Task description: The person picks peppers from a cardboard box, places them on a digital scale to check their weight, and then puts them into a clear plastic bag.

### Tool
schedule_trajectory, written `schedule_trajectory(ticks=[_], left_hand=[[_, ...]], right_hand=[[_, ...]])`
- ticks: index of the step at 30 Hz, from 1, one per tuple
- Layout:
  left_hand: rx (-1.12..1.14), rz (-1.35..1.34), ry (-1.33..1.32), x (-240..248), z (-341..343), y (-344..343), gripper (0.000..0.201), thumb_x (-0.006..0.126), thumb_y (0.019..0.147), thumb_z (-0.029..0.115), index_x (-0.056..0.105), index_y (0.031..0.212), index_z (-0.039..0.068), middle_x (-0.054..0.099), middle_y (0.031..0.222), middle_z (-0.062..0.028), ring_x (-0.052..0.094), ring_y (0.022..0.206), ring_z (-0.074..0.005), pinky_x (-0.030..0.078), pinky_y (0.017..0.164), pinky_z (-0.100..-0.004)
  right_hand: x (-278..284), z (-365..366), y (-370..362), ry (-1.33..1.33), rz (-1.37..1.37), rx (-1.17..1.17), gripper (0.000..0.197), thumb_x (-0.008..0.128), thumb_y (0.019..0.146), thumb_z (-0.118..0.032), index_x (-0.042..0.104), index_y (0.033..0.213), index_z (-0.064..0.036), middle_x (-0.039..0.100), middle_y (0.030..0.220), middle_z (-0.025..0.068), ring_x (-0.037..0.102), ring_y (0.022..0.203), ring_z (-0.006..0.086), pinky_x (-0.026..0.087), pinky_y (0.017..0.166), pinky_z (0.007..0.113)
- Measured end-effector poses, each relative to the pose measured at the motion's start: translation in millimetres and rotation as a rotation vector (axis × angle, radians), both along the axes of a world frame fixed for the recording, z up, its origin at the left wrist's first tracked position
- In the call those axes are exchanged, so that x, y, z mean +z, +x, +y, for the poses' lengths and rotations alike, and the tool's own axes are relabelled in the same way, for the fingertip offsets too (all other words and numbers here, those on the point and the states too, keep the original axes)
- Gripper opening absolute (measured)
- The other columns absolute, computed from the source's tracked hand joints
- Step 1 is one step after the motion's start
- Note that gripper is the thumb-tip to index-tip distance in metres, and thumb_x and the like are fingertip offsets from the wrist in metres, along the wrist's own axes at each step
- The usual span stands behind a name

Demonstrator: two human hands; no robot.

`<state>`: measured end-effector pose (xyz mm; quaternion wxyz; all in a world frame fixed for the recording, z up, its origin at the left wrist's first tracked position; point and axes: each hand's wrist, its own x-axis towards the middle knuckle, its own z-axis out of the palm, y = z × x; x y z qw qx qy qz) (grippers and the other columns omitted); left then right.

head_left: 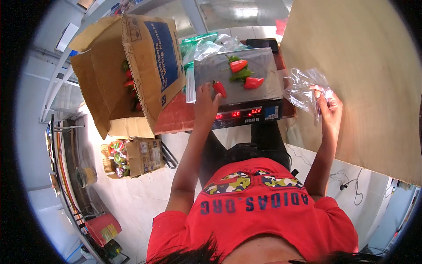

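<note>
The left hand point(205, 104) has thumb and fingers apart at a red pepper point(220, 89) on the scale point(205, 66); contact I cannot tell; right of those fingers lie two more red peppers point(253, 83), so three are already out; the right hand point(329, 108) has fingertips clamped on a clear bag point(303, 90), seemingly unfilled; other peppers point(128, 83), left of the left fingers, remain inside the cardboard box point(178, 72).

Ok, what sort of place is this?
Probably a produce-packing spot: red peppers on a scale, more in a carton, and a clear bag in the right hand.
</note>
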<state>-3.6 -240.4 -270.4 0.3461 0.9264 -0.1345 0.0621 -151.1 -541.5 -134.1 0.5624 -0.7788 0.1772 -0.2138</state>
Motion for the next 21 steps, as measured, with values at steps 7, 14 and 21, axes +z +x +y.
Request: schedule_trajectory(ticks=[7, 14, 21], left_hand=[[-0.097, 0.057, 0.060, -9.6, -31.1, 15.8, 0.051, 0.070, 0.074, 0.010, 0.048, 0.119, 0.003, 0.051, 0.113, -0.0207, 0.055, 0.101, -0.0399, 0.045, 0.087, -0.0441], [-0.127, 0.027, -0.135, -8.8, -51.1, 15.8, 0.043, 0.068, 0.073, 0.004, 0.052, 0.114, 0.004, 0.053, 0.109, -0.0168, 0.055, 0.100, -0.0387, 0.045, 0.084, -0.0443], [-0.157, -0.285, -0.065, -0.3, -65.8, -2.5, 0.037, 0.068, 0.073, 0.012, 0.056, 0.108, 0.009, 0.057, 0.106, -0.0116, 0.053, 0.099, -0.0315, 0.041, 0.090, -0.0432]], right_hand=[[1.0, 7.2, 8.0, 0.017, -0.060, 0.040, 0.017, 0.062, 0.088, -0.017, 0.069, 0.100, -0.0057, 0.060, 0.076, -0.0059, 0.040, 0.060, 0.0013, 0.032, 0.053, 0.019], [1.8, 4.9, 5.4, 0.007, -0.025, 0.017, 0.017, 0.063, 0.088, -0.017, 0.069, 0.100, -0.0057, 0.057, 0.073, -0.0069, 0.039, 0.059, 0.0016, 0.031, 0.052, 0.019], [1.1, 7.9, 6.9, 0.043, -0.020, 0.022, 0.017, 0.062, 0.089, -0.017, 0.069, 0.099, -0.0046, 0.055, 0.072, -0.0079, 0.038, 0.059, 0.0012, 0.029, 0.052, 0.019]])
